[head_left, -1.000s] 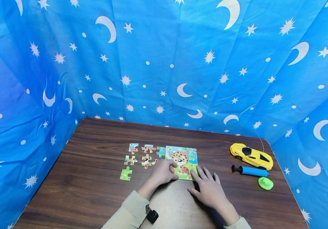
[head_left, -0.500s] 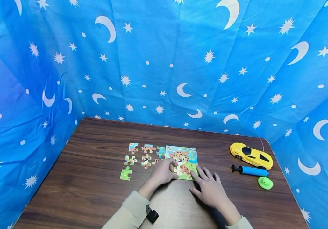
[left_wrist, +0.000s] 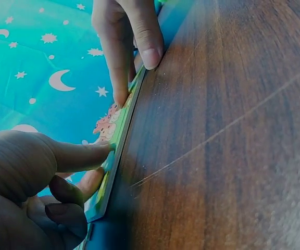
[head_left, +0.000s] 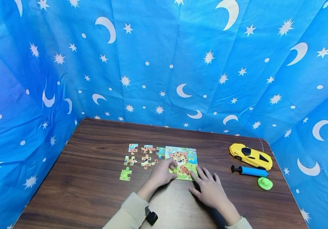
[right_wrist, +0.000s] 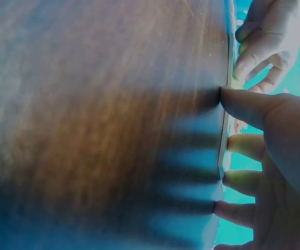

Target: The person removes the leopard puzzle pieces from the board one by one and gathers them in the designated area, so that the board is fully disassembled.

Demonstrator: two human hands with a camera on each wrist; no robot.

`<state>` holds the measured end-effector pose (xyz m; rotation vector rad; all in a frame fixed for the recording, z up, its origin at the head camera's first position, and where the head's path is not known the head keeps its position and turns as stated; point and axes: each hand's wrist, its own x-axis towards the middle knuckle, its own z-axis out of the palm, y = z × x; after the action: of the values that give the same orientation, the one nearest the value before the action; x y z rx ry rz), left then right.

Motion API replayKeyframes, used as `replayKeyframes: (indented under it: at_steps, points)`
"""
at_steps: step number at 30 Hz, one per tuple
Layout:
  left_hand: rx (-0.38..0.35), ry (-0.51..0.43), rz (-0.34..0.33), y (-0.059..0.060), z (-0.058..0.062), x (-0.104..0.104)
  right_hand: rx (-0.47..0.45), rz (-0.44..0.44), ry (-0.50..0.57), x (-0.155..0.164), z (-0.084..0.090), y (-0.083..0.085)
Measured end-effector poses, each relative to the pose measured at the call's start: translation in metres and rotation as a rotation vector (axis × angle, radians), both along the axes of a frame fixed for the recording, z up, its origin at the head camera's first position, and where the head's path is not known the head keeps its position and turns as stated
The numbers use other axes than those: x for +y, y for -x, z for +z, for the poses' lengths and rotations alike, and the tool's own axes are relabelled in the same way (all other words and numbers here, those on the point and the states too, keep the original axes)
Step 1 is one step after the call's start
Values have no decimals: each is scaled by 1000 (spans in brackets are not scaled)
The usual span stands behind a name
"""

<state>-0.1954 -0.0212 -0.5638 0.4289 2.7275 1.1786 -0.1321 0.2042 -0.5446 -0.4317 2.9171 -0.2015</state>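
While both hands worked at the near edge of the leopard puzzle board [head_left: 182,162], the left hand [head_left: 162,173] had its fingers curled, thumb and fingertips pinching the board's near-left edge, and the right hand [head_left: 210,188] lay flat on the tabletop [head_left: 81,178] with fingers spread, its index fingertip touching the board's near-right corner. Loose puzzle pieces [head_left: 141,156] lay scattered just beyond and to the left of the left hand, one green piece [head_left: 125,174] nearest it, while a yellow toy car [head_left: 251,156], a blue hand pump [head_left: 250,171] and a green disc [head_left: 265,183] sat well off to the right of the right hand.
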Motion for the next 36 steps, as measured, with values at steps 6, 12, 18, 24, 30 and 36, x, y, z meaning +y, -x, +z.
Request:
replayKeyframes:
  at_steps: [6,12,18,24,30,36]
  points:
    - [2,-25,-3,0,1,-1,-3,-4,5,0,-3,0]
    - [-31,-149,-15,2,1,-3,-9,-3,9,0,-4,0]
    - [-64,-249,-9,2,8,-9,-13,-7,6,-1,-3,0]
    - [-64,-248,7,-3,23,-24,-17,-9,4,-1,-2,-1]
    - [-75,-265,16,-7,33,-49,-13,-6,8,-1,-2,-1]
    - [-30,-205,73,-9,32,-78,-14,-6,13,-1,-1,-1]
